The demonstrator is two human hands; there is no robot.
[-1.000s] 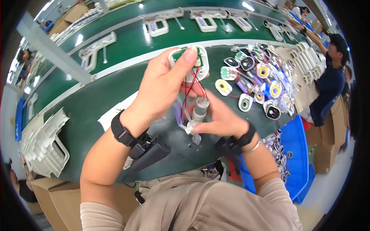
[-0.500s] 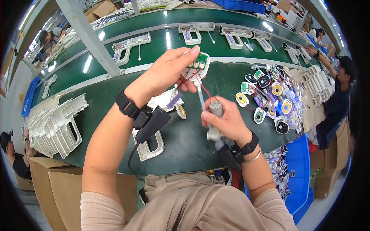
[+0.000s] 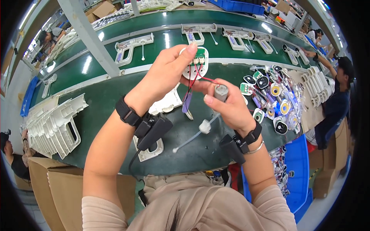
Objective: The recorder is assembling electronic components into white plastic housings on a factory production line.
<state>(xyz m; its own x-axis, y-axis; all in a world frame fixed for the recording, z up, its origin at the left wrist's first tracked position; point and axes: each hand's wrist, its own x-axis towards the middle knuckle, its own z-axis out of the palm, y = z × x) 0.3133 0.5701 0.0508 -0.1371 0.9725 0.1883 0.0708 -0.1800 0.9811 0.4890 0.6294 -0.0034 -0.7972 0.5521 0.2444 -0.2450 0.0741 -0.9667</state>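
My left hand pinches a white oval cover that carries a green circuit board. Red and black wires run from the board to a grey cylindrical motor, gripped upright in the fingers of my right hand. Below that hand a translucent tube with a white fitting slants down to the left. A purple-wrapped part hangs on wires under the cover. Behind my left wrist lies a white shell half on the green table, its handle loop partly hidden by the wrist device.
Stacked white shells stand at the left. A pile of wired assemblies lies right, above a blue bin of similar parts. Beyond the table, a green conveyor carries white gun-shaped housings. A co-worker is at far right.
My right hand has risen with the motor toward the cover. The tube, formerly upright between my hands, now slants down leftward below the right hand. Housings on the conveyor have shifted slightly right.
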